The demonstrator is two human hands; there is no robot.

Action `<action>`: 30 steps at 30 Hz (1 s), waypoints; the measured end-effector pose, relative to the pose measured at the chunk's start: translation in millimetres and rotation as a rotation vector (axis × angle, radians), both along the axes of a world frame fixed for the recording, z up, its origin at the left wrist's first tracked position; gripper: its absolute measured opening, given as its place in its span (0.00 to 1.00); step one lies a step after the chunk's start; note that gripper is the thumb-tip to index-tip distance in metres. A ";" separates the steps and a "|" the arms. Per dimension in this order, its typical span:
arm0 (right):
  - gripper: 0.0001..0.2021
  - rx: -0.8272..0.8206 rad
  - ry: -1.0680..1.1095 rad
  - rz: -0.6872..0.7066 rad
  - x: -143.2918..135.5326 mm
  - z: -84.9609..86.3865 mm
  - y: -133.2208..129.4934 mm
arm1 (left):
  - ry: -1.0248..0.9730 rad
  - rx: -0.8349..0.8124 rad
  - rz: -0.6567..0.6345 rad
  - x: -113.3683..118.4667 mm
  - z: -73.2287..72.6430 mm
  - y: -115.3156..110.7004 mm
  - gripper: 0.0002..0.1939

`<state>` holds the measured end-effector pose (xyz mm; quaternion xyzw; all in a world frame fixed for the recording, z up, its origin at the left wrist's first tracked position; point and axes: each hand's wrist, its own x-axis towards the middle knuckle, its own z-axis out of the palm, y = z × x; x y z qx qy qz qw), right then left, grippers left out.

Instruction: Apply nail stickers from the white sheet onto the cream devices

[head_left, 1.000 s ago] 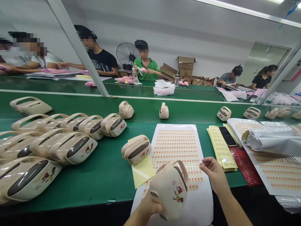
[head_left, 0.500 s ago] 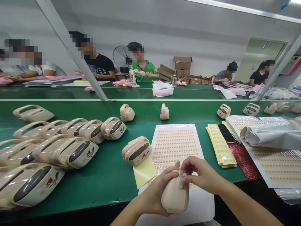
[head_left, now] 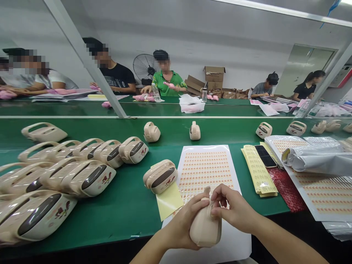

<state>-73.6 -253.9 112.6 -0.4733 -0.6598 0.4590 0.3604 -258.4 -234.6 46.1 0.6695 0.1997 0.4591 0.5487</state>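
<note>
Casing: beige casing (head_left: 205,229) sits in your hands at the near edge of the tabletop (head_left: 129,205), plain side up, above the lower end of the sticker sheet (head_left: 206,168).
Left hand: your left hand (head_left: 183,227) wraps the casing from the left and beneath, grip closed around its body, thumb lying along the top.
Right hand: your right hand (head_left: 235,209) meets the casing at its upper end; fingertips (head_left: 213,211) pinch against a narrow raised part there. Whether a sticker sits under them, you cannot tell.
Sticker sheet: white sheet with rows of small orange labels, lying flat; the lowest rows are hidden by your hands.
Nearest unit: finished unit (head_left: 161,176) with dark panel rests on a yellow backing sheet (head_left: 169,201), just left of the sticker sheet.
Stock: row of similar units (head_left: 82,176) lies on the left.
Right side: yellow label strips (head_left: 258,172) with a phone (head_left: 265,156) on top.
Background: other people work at the far side.
</note>
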 end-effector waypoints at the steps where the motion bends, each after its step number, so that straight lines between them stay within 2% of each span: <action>1: 0.11 0.024 -0.001 -0.019 -0.8 -1.3 -0.4 | -0.024 -0.034 -0.003 0.0 -0.7 -0.1 0.43; 3: 0.10 0.076 -0.029 -0.046 -2.2 -4.5 -1.2 | -0.051 -0.074 0.000 -0.3 -2.9 -0.2 0.42; 6: 0.08 0.224 -0.129 -0.073 -2.7 -11.6 -2.5 | -0.020 -0.026 0.020 -1.3 -8.9 0.3 0.44; 10: 0.05 0.738 -0.304 -0.015 1.6 -23.8 -6.7 | 0.047 0.063 0.069 -3.5 -18.3 2.0 0.45; 12: 0.11 0.919 -0.406 0.059 6.5 -27.9 -9.0 | 0.087 0.109 0.095 -4.3 -20.1 2.7 0.46; 13: 0.16 0.951 -0.443 0.078 9.3 -29.0 -9.6 | 0.096 0.120 0.099 -4.5 -20.0 3.0 0.47; 16: 0.31 0.851 -0.449 0.057 16.1 -29.5 -7.2 | 0.070 0.082 0.083 -4.2 -16.5 3.2 0.45; 19: 0.36 0.618 -0.343 0.054 14.0 -30.1 -0.9 | 0.051 0.099 0.070 -2.5 -12.3 3.2 0.45; 21: 0.32 0.500 -0.236 0.067 6.8 -33.1 3.1 | 0.064 0.160 0.074 -0.8 -10.6 3.2 0.47; 23: 0.24 0.455 -0.112 0.049 -2.0 -38.3 6.1 | 0.069 0.215 0.082 0.8 -9.9 3.2 0.48; 27: 0.15 0.500 0.047 -0.015 -10.3 -45.8 10.0 | 0.080 0.267 0.110 1.4 -12.7 5.1 0.47; 30: 0.13 0.513 0.004 -0.020 -4.1 -43.0 10.8 | 0.164 0.401 0.118 -0.5 -18.1 9.7 0.49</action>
